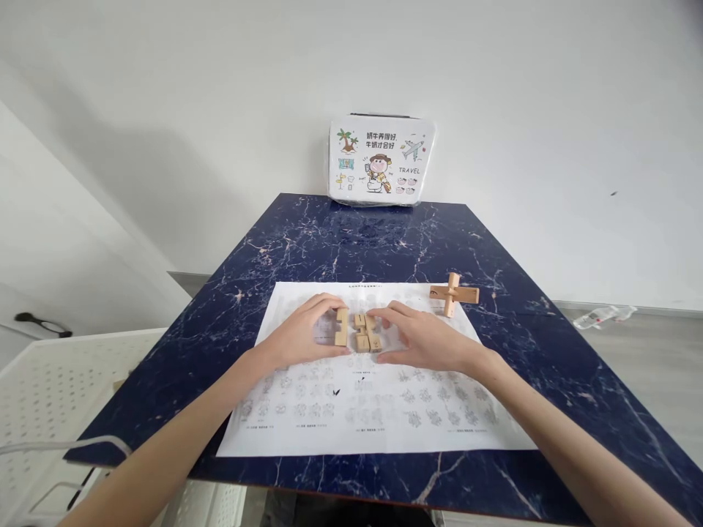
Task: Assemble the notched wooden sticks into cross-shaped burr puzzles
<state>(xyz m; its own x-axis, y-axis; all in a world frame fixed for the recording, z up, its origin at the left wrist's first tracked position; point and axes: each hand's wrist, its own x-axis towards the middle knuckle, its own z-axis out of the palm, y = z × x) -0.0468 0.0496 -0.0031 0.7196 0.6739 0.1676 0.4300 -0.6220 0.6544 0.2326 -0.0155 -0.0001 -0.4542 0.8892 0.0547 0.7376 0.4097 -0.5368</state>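
Observation:
My left hand grips a notched wooden puzzle piece by its two ends, thumb at the near end and fingers at the far end. Just right of it, two more notched pieces lie side by side on a printed paper sheet: a left piece and a right wooden puzzle piece. Around the ends of that right piece, the thumb and index finger of my right hand are closed. A small gap separates the left hand's piece from this pair.
A cross-shaped wooden assembly rests at the sheet's far right corner. The blue marble-patterned table carries a white cartoon-printed case at its back, by the wall. At the left stands a white perforated surface with a cable.

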